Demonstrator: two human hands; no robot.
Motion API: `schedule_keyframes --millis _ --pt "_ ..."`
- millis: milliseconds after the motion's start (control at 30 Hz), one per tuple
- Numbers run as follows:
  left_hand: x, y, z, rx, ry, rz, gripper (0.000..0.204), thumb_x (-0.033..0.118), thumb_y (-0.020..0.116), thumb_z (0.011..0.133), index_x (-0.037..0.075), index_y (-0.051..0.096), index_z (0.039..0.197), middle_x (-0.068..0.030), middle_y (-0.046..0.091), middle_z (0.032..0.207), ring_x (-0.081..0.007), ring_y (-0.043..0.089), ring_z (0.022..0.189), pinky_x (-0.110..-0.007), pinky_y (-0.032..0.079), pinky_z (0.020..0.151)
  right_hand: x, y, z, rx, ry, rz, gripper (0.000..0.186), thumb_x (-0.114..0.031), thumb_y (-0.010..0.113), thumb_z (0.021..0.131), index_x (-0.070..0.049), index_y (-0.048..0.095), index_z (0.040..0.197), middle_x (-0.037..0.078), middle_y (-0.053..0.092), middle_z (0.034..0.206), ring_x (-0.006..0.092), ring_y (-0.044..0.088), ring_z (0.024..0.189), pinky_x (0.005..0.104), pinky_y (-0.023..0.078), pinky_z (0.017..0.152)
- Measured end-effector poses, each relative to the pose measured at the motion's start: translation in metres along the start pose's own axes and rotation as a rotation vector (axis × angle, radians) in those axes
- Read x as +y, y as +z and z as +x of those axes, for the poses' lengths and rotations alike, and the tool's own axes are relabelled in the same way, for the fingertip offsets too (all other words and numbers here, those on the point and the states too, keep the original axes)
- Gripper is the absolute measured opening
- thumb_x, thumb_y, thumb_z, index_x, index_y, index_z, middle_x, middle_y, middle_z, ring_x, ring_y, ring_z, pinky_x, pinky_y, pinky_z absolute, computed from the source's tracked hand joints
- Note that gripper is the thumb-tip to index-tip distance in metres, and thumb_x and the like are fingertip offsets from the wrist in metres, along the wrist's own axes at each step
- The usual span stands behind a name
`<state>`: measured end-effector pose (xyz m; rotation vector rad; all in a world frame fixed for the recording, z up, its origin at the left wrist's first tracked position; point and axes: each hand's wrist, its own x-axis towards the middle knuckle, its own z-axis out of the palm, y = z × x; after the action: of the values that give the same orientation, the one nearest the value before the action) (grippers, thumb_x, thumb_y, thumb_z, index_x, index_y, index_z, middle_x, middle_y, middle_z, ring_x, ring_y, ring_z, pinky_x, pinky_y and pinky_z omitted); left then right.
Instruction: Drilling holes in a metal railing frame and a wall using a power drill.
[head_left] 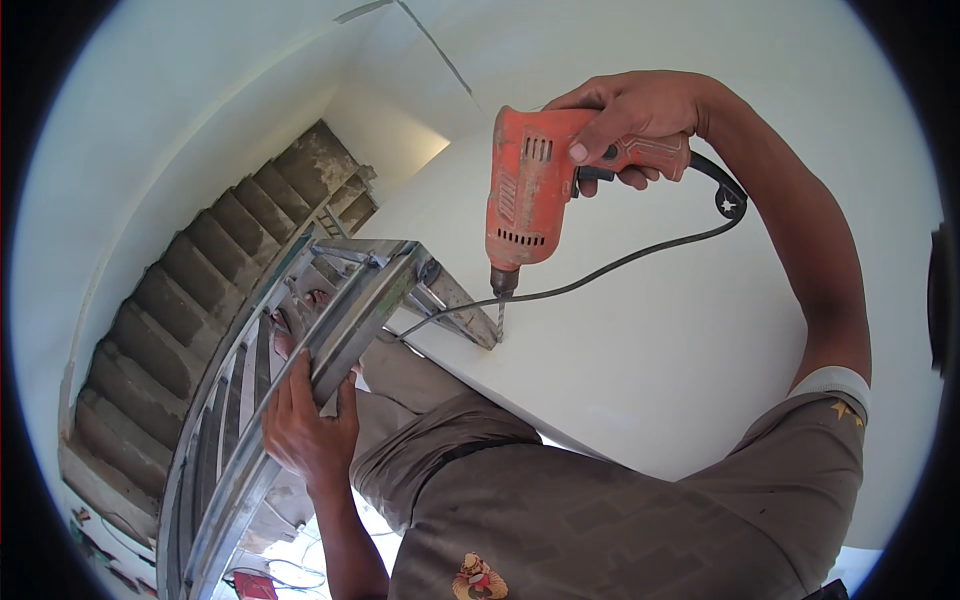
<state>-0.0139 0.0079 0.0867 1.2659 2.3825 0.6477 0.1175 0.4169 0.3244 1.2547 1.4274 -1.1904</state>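
A worn red electric drill (518, 190) is in my right hand (640, 110), whose fingers wrap its handle close to the black trigger. From the chuck, a spiral drill bit (500, 320) points down the picture. Its tip appears beside the end of a flat metal piece (470, 318) at the white wall; whether they touch, I cannot tell. Lower left, my left hand (312, 425) grips a grey metal rail (362, 312), thumb on one side and fingers on the other. A black power cord (610, 265) loops from the drill handle across the bit toward the rail.
Concrete stairs (180, 320) descend along the left, beyond the metal framework. My bare feet (283, 335) show partly through the frame. The white wall (640, 370) rises close on the right. Far below at the bottom lie a red object (254, 586) and loose cables.
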Motion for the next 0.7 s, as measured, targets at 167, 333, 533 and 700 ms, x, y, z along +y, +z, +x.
schedule_keyframes --millis 167,333,533,700 --pt "0.002 0.002 0.001 -0.022 0.025 -0.018 0.058 0.033 0.086 0.081 0.012 0.070 0.132 -0.0103 0.077 0.112 -0.0334 0.073 0.100 -0.046 0.056 0.086 -0.003 -0.010 0.000 -0.038 -0.084 0.027 0.058 -0.020 0.075 0.087 0.003 0.059 0.137 0.016 0.071 0.103 0.0196 0.070 0.087 0.0324 0.055 0.048" --pt "0.001 -0.001 0.002 -0.068 0.016 0.015 0.057 0.035 0.086 0.082 0.011 0.071 0.132 -0.0110 0.077 0.115 -0.0341 0.074 0.099 -0.047 0.056 0.086 -0.030 -0.043 0.001 -0.200 -0.062 -0.023 0.067 -0.040 0.082 0.091 0.001 0.057 0.139 0.010 0.071 0.100 0.0165 0.069 0.070 0.0310 0.058 0.055" --pt "0.000 0.003 0.004 -0.048 0.069 0.047 0.055 0.037 0.084 0.084 0.007 0.072 0.128 -0.0098 0.079 0.113 -0.0332 0.075 0.098 -0.046 0.057 0.086 -0.006 -0.054 0.031 -0.296 -0.053 0.017 0.061 -0.035 0.077 0.093 0.002 0.058 0.137 0.010 0.069 0.097 0.0173 0.067 0.067 0.0316 0.057 0.054" --pt "0.002 0.000 0.005 -0.076 0.039 0.026 0.053 0.035 0.084 0.086 0.008 0.073 0.130 -0.0100 0.077 0.117 -0.0341 0.074 0.099 -0.047 0.056 0.087 0.016 -0.058 0.044 -0.356 -0.095 0.074 0.059 -0.035 0.075 0.095 0.003 0.058 0.137 0.012 0.069 0.100 0.0211 0.069 0.073 0.0347 0.058 0.059"
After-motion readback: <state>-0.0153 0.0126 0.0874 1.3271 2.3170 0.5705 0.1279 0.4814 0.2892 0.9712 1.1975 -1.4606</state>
